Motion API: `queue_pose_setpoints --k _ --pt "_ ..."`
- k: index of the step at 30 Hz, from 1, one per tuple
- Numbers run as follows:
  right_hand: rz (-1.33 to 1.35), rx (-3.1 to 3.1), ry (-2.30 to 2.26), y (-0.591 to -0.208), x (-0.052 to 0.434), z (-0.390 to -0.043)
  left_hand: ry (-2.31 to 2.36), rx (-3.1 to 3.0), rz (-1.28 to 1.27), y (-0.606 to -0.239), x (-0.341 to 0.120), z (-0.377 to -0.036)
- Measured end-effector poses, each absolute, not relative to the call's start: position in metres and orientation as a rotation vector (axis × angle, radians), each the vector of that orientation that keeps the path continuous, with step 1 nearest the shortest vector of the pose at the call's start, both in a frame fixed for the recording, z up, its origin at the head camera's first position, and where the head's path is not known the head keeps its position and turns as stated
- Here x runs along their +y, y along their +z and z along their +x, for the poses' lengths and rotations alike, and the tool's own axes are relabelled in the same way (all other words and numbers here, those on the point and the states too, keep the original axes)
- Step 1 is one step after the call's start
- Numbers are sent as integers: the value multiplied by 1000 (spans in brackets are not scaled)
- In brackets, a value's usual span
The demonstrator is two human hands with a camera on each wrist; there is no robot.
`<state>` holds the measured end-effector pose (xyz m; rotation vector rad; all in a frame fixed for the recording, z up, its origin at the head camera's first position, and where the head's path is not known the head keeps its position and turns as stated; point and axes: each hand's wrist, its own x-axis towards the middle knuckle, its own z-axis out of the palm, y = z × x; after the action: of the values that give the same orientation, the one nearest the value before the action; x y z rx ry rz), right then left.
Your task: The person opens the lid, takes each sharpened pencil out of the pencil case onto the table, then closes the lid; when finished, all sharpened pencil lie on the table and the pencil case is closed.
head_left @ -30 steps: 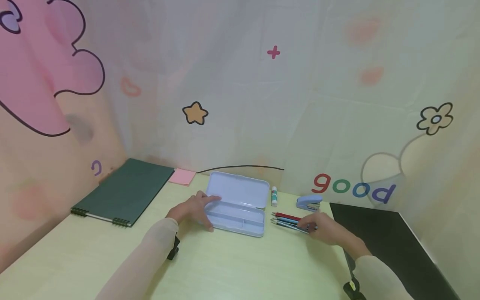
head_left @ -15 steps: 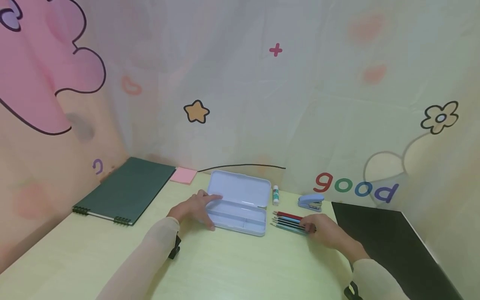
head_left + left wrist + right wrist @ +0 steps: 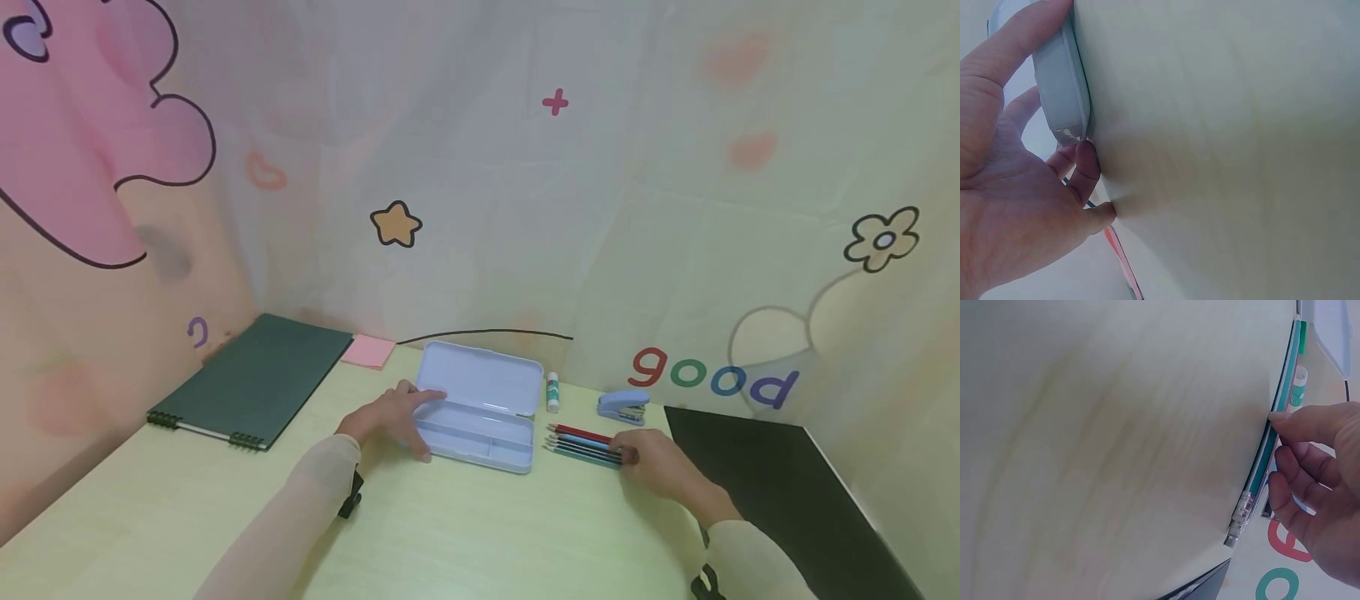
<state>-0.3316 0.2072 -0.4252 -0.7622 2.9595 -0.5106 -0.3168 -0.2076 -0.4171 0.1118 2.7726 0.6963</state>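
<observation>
An open pale-blue pencil case [image 3: 480, 379] lies on the table, its lid tilted up at the back and its divided tray bare. My left hand [image 3: 386, 417] grips its left end, thumb at the front edge and index finger near the hinge; the left wrist view shows the fingertips around the case's corner [image 3: 1063, 87]. Right of the case, several pencils [image 3: 581, 444] lie side by side with tips pointing left. My right hand [image 3: 660, 462] pinches them near their right ends. In the right wrist view, the thumb presses a teal pencil [image 3: 1260, 469] with curled fingers behind.
A glue stick [image 3: 552, 392] and a blue stapler [image 3: 622, 407] stand behind the pencils. A black flat sheet [image 3: 765, 483] covers the table's right side. At the left lie a dark green spiral notebook [image 3: 262, 379] and pink sticky notes [image 3: 368, 351]. A printed curtain [image 3: 480, 208] hangs behind.
The right hand has shifted slightly right along the pencils, which now lie more evenly together. The left hand stays on the case, and the head view has shifted a little.
</observation>
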Motion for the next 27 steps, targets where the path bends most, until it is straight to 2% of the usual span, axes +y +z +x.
queue_pose_setpoints --k 13,21,27 --pt "-758 2930 -603 -414 197 -336 711 2771 101 -415 -206 -315" --pt "-844 2874 -774 -401 151 -340 719 2763 105 -414 -206 -314" --pt "-1005 2775 -842 -399 107 -346 718 2763 101 -415 -206 -315"
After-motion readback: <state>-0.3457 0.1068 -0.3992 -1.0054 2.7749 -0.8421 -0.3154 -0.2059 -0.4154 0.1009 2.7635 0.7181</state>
